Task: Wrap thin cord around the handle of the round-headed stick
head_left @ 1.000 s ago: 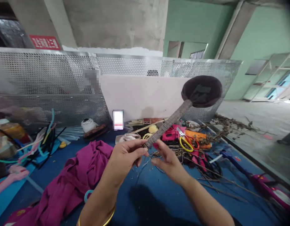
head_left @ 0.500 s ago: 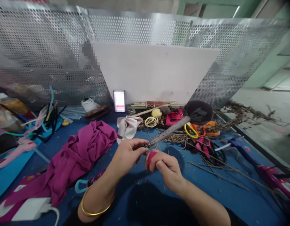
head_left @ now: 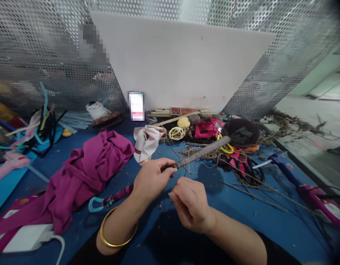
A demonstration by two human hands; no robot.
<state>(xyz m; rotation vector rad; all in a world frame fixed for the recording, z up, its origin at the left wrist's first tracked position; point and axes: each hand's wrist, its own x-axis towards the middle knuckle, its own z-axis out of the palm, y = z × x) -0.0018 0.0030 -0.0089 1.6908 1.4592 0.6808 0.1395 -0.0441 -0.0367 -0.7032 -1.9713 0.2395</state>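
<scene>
My left hand (head_left: pixel 156 176) grips a slim stick (head_left: pixel 203 151) wound closely in grey cord, thumb and fingers pinching it near its middle. The stick slants up to the right. On the other side of my hand, a purple-and-black banded length (head_left: pixel 122 193) with a light blue loop (head_left: pixel 96 204) comes out beneath the wrist; it looks like the same stick, though the hand covers the join. Just below and right of the stick, my right hand (head_left: pixel 193 206) is closed with its fingers curled in. Whatever it may hold is hidden.
A crumpled purple cloth (head_left: pixel 92 165) and white charger (head_left: pixel 28 237) lie left. Behind are a pale cloth (head_left: pixel 147 140), lit phone (head_left: pixel 136 106), yellow-handled scissors (head_left: pixel 227 148) and dark round pad (head_left: pixel 241 132). Thin twigs (head_left: pixel 249 197) and a purple-and-blue glue gun (head_left: pixel 310 195) lie right.
My view has tilted down. My right hand has moved down off the stick and curled tighter; the pink piece seen at its fingers before is out of sight. My left hand keeps its hold.
</scene>
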